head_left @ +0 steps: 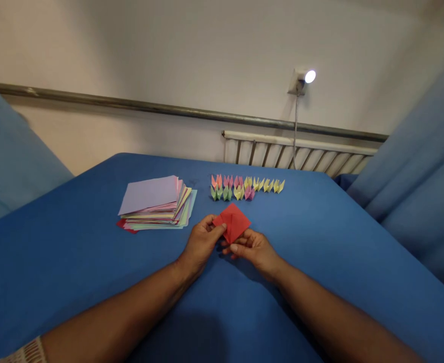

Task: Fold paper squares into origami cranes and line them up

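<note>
A red folded paper, diamond-shaped with a crease down its middle, is held up just above the blue-covered table. My left hand pinches its left corner, thumb on top and fingers underneath. At the lower right edge is my right hand, its fingers curled partly behind the paper and its thumb by the bottom corner; the paper hides some of these fingertips. Just beyond the paper stand several small origami cranes in two rows, coloured orange, pink, yellow, green and purple.
A stack of coloured paper lies left of my hands, lavender on top. The blue table reaches toward a wall with a metal rail, a radiator and a plugged-in light. Blue curtains hang at both sides.
</note>
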The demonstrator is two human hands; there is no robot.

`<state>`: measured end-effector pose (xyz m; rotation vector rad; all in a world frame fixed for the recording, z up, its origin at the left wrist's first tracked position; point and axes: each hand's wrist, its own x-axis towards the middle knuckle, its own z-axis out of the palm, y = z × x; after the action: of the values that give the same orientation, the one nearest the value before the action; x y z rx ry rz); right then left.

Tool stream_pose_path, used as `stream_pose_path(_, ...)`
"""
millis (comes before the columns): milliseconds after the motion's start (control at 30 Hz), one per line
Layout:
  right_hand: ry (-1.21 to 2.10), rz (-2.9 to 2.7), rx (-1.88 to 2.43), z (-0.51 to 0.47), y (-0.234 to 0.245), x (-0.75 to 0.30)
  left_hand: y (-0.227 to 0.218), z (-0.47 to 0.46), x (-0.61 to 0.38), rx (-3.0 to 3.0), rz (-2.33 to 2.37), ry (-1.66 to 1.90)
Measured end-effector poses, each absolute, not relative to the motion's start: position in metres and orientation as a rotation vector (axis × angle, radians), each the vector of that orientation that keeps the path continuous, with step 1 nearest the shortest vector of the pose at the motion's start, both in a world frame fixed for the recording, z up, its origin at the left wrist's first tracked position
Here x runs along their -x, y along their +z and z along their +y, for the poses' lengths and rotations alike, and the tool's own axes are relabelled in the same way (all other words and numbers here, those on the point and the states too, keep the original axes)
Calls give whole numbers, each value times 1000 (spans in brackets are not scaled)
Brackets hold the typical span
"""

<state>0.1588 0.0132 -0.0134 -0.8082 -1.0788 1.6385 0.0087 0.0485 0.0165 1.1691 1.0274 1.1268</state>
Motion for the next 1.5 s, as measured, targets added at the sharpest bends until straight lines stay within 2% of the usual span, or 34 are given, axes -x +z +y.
stream_pose_path(133, 1723, -995, 733, 13, -4, -170, 19, 52, -6, -1371, 1039, 1087)
stream_pose_path(367, 1357, -954, 1055, 20, -7, -168, 19, 40, -6, -1783, 1000, 839)
stream_pose_path(1033, 1169, -685, 946, 34, -11, -171, 12, 48, -1, -1615, 967, 956)
stream_pose_path(1300, 1293, -752, 903, 33, -11, -165, 23, 43, -1, -1875, 940, 793)
stream_pose_path(1500, 1254, -853, 896, 34, -8, -172, 22, 51, 0, -1696, 1060, 935)
